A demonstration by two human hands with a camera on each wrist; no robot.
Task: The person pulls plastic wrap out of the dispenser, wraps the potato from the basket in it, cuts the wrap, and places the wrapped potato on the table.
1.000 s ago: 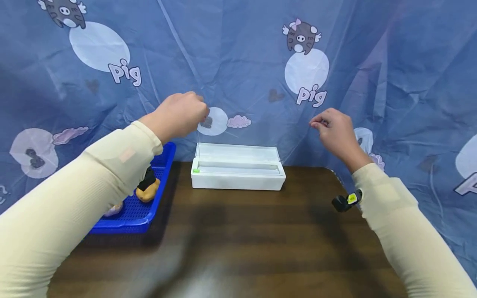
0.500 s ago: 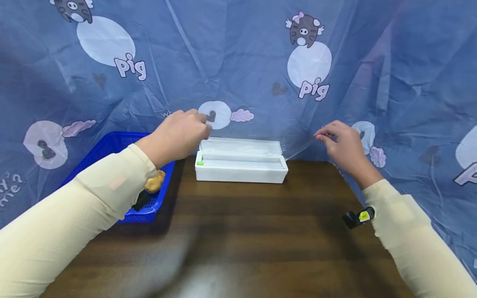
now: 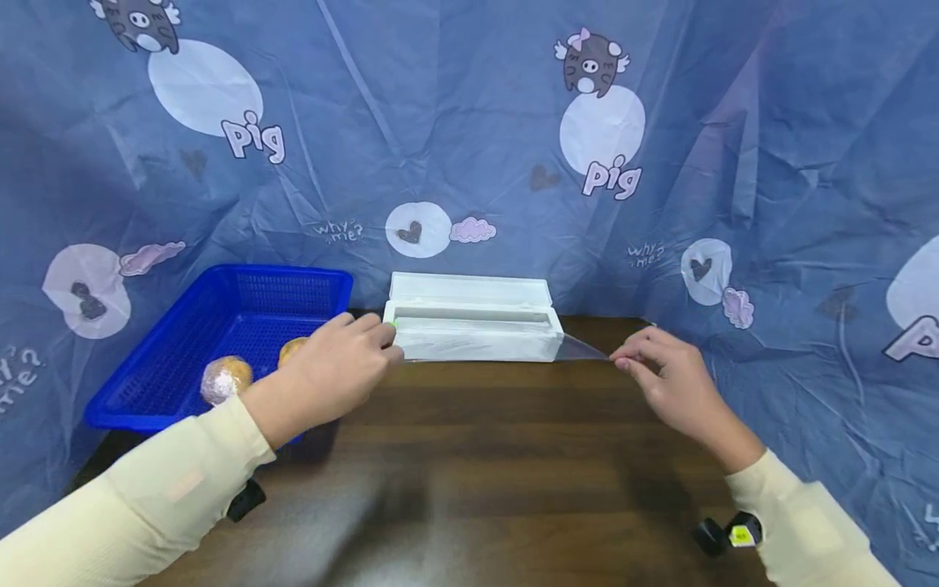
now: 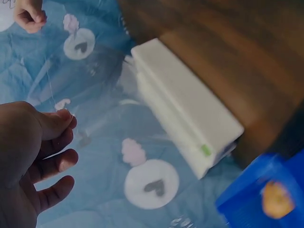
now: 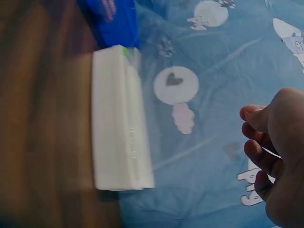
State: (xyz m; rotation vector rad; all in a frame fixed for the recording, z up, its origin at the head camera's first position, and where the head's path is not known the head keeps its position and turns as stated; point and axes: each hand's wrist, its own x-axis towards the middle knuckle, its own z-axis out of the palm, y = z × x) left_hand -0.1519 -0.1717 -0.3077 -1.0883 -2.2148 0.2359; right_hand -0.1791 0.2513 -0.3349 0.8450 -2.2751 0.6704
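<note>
A thin sheet of clear plastic wrap (image 3: 581, 349) stretches between both hands, in front of the long white wrap box (image 3: 469, 291), whose lid stands raised. My left hand (image 3: 330, 371) pinches one corner at the box's left end, thumb against forefinger in the left wrist view, the other fingers loosely bent. My right hand (image 3: 671, 383) pinches the opposite corner, off to the right of the box. The wrap is barely visible in the right wrist view. A small green piece (image 4: 205, 150) sits at one end of the box.
A blue plastic basket (image 3: 139, 391) stands left of the box. Inside lie a film-wrapped yellowish round item (image 3: 226, 380) and another yellowish item (image 3: 290, 349), partly behind the left hand. A blue patterned curtain (image 3: 477, 106) hangs behind the brown wooden table (image 3: 499, 473).
Both hands have come down from above the box to about its front level, drawing the wrap down with them. More of the basket shows now.
</note>
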